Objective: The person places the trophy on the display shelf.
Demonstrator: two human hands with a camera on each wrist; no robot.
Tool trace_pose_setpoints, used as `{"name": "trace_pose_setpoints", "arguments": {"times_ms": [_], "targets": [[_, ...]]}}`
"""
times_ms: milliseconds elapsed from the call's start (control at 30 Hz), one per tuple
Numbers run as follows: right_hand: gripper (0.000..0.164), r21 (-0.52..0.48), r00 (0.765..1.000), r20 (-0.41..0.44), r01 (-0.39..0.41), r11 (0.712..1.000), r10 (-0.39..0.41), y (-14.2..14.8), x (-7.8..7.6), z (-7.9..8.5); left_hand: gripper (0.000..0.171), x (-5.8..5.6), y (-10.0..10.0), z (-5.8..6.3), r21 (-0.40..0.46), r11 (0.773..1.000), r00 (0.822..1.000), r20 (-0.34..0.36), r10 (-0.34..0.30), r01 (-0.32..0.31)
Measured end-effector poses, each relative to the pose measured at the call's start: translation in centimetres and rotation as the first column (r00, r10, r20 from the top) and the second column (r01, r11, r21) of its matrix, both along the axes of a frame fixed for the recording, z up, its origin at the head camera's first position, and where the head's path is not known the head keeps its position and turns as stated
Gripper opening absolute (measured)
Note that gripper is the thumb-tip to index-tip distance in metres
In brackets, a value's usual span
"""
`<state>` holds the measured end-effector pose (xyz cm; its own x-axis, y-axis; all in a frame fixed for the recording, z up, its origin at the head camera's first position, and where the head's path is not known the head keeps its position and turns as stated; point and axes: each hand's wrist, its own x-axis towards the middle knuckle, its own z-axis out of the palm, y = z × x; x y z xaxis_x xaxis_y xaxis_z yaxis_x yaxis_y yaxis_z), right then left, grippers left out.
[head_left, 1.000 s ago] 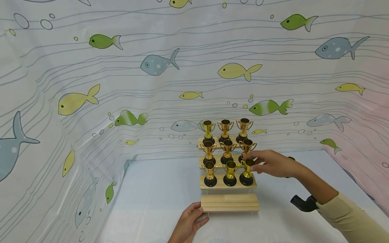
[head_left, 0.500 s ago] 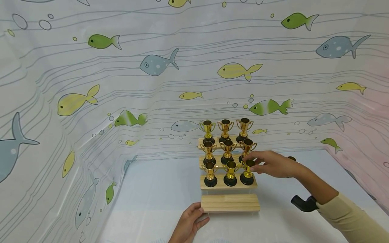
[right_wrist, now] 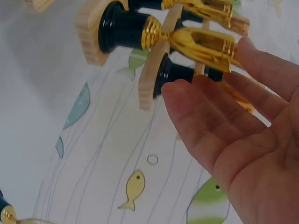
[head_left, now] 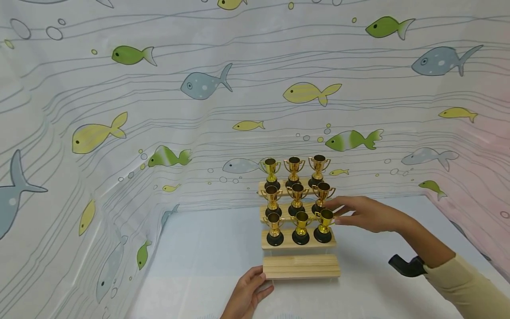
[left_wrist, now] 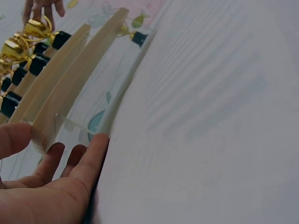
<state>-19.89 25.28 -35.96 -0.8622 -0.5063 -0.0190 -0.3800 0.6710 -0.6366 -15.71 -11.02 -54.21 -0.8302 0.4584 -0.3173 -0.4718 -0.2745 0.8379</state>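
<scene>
A tiered wooden display stand [head_left: 300,266] holds gold trophy cups on black bases in three upper rows; its lowest shelf has none on it. My left hand [head_left: 248,292] holds the left end of that lowest shelf, thumb and fingers around the edge in the left wrist view. At the right end of the third row stands a trophy [head_left: 324,225], upright. My right hand [head_left: 368,214] is just to its right, fingers extended and apart, with nothing gripped. In the right wrist view that same trophy [right_wrist: 201,46] shows close to the thumb; whether they touch I cannot tell.
Another trophy [left_wrist: 135,36] is on the white table [head_left: 199,248] beyond the stand; its gold part [right_wrist: 8,213] shows at the right wrist view's corner. A black curved piece [head_left: 407,266] sits at the right sleeve. Fish-patterned cloth [head_left: 191,133] forms the back and sides.
My right hand has let go of the right-end trophy and drawn slightly right, its fingers opening. The left hand stays on the shelf end.
</scene>
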Motion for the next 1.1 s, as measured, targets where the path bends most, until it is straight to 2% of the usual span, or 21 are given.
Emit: {"name": "trace_pose_setpoints", "arguments": {"times_ms": [133, 367, 467, 633, 767, 1100], "targets": [[0.039, -0.009, 0.998, 0.022, 0.051, 0.999, -0.051, 1.7, 0.6, 0.2, 0.056, -0.1, 0.0, -0.1, 0.016, 1.0, 1.0, -0.011, -0.005, 0.005], [0.033, -0.03, 0.993, -0.015, 0.12, 0.992, -0.12, 5.3, 2.0, 0.4, 0.053, -0.2, 0.1, -0.1, 0.011, 1.0, 1.0, -0.022, -0.008, 0.008], [0.032, -0.036, 0.986, -0.031, 0.164, 0.986, -0.166, 6.4, 2.3, 0.5, 0.055, 0.0, -0.1, 0.0, 0.006, 1.0, 1.0, -0.006, -0.003, 0.003], [0.036, -0.055, 0.974, -0.02, 0.223, 0.973, -0.225, 8.3, 2.3, 0.0, 0.058, 0.1, -0.1, 0.2, 0.007, 1.0, 1.0, 0.008, 0.0, 0.0], [0.036, -0.075, 0.961, 0.033, 0.275, 0.959, -0.273, 9.6, 2.0, -0.8, 0.056, -0.1, 0.0, 0.2, 0.013, 1.0, 1.0, -0.006, -0.006, 0.006], [0.042, -0.145, 0.939, 0.087, 0.343, 0.928, -0.333, 11.7, 1.2, -2.9, 0.055, -0.1, -0.1, 0.0, 0.031, 0.999, 1.0, -0.013, -0.012, 0.013]]}}
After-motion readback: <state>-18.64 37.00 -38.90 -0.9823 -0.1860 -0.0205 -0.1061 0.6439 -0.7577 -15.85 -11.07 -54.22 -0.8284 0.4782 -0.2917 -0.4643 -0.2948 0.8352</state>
